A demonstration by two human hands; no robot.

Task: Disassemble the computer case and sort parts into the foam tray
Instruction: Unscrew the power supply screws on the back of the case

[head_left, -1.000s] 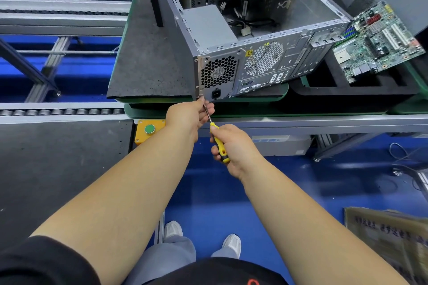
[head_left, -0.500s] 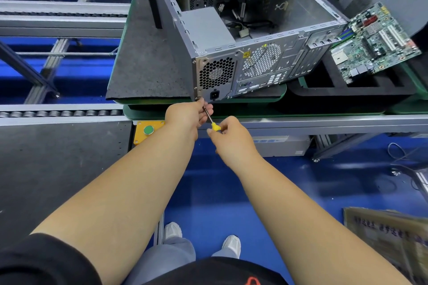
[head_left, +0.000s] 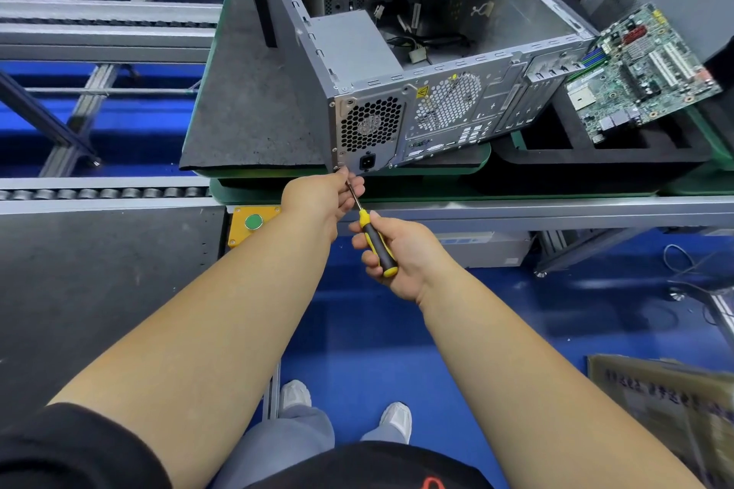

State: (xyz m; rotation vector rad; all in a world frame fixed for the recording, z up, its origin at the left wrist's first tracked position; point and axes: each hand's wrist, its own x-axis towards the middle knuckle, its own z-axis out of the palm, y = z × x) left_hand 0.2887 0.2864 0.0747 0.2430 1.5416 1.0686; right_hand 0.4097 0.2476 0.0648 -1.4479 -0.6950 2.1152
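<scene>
Lying along the left edge of the frame: a roller conveyor [head_left: 99, 193] above a dark work surface [head_left: 99, 282]. Just right of these, a yellow box with a green button [head_left: 253, 221]. Spread above, in the centre-left, a dark mat [head_left: 246, 111] carrying the computer case [head_left: 417, 63], open side up, long axis running from the top centre of the frame down toward the lower middle, rear panel facing the camera with the power supply fan grille [head_left: 369, 123] at its left end and a power socket [head_left: 367, 162] below. Reaching to the case's lower left rear corner, the left hand [head_left: 317, 195], fingers curled and pinching the metal shaft of the screwdriver [head_left: 375, 240] near its tip. Slanting from lower right up to upper left, the screwdriver's long axis, tip pointed at the corner of the case, right at the corner; actual contact hidden by the fingers. Wrapped around the yellow-and-black handle just right of centre, the right hand [head_left: 401, 254], gripping firmly. Farther right, the black foam tray [head_left: 603, 163], just beside the case, with a green motherboard [head_left: 639, 71] resting tilted across its upper rim. Bottom right corner: a blurred cardboard sheet [head_left: 667, 401] on the blue floor.
</scene>
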